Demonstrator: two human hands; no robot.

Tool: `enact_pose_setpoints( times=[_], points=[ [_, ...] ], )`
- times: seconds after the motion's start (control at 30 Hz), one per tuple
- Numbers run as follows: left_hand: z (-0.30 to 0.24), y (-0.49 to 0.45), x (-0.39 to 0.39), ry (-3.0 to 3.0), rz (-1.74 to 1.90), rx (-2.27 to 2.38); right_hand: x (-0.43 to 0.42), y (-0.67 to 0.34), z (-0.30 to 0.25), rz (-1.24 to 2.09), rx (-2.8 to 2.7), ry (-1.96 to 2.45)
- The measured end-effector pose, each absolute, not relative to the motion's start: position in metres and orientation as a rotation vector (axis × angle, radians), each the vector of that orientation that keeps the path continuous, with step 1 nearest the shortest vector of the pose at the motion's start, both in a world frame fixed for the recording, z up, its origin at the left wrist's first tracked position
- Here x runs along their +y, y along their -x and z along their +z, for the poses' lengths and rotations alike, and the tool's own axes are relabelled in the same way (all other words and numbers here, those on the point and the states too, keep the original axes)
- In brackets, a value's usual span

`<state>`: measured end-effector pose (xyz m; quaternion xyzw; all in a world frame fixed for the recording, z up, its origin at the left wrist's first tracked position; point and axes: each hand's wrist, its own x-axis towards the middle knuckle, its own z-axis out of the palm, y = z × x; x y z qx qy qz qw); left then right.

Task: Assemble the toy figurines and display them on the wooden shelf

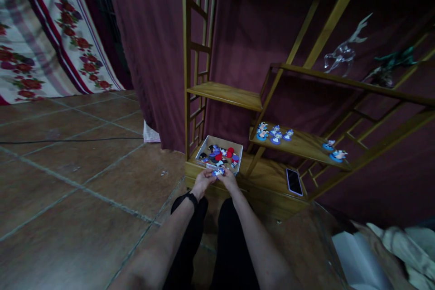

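Between my left hand [204, 180] and my right hand [229, 180] is a small figurine [218, 172] in white and purple on a purple base. The fingers of both hands are closed on it from either side, just in front of a white open box [239, 156]. Several more figurines with red, purple and black parts lie jumbled in that box. Up on a wooden shelf [302, 147] to the right stand several similar figurines [276, 136] on blue and purple bases. Two more figurines [338, 156] stand near the shelf's right end.
A phone [294, 181] lies on the low wooden ledge at right. The open-frame shelving [187, 54] has posts and a small bare-topped shelf [227, 94] above the box. Glass deer figure [343, 54] and a dark green ornament [387, 68] stand higher. A cable [74, 140] crosses the floor.
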<state>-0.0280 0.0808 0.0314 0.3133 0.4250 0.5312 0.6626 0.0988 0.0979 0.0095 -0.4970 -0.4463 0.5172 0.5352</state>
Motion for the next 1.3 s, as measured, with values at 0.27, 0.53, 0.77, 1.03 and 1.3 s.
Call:
enact_pose_setpoints(
  times=[0.27, 0.53, 0.77, 1.03, 1.3],
  points=[
    [0.032, 0.03, 0.079, -0.73, 1.192, 0.98, 0.09, -0.102, 0.016, 1.142, -1.154, 1.299],
    [0.027, 0.03, 0.083, -0.702, 1.134, 0.972, 0.082, -0.103, 0.026, 1.108, -1.217, 1.411],
    [0.022, 0.031, 0.086, -0.587, 1.094, 0.869, 0.081, -0.099, 0.033, 1.319, -0.928, 1.297],
    [0.022, 0.035, 0.091, -0.545, 1.059, 0.843, 0.083, -0.098, 0.03, 1.347, -0.806, 1.199],
    [0.026, 0.033, 0.087, -0.563, 1.097, 0.871, 0.087, -0.097, 0.025, 1.279, -0.818, 1.284]
  ],
)
